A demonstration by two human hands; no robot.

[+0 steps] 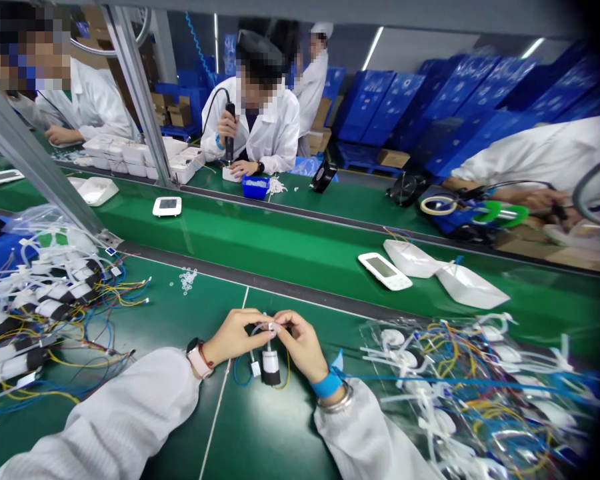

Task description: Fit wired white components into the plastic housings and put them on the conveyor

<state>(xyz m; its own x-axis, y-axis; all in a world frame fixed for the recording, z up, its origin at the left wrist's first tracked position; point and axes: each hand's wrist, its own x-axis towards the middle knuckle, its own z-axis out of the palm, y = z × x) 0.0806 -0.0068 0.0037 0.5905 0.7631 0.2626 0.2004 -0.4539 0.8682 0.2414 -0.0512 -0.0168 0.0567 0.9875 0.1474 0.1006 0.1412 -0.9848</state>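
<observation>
My left hand (235,338) and my right hand (303,345) meet over the green bench, fingertips almost touching. Between them is a thin translucent tube (260,327) with a small white fitting; the thumbs and forefingers of both hands pinch around it, partly hiding it. Just below the fingers is a small white-and-black cylindrical pump (271,367), upright, with blue and yellow wires. A little white connector tag (255,369) sits beside it. Whether the pump rests on the bench or hangs from the tube, I cannot tell.
A heap of pumps with tubes and wires (55,300) lies left; bagged tubing and wires (460,393) lie right. Small white rings (187,280) are scattered ahead. The green conveyor (260,233) carries white display units (385,271) and shells (473,283). Co-workers sit across, one holding a screwdriver (229,133).
</observation>
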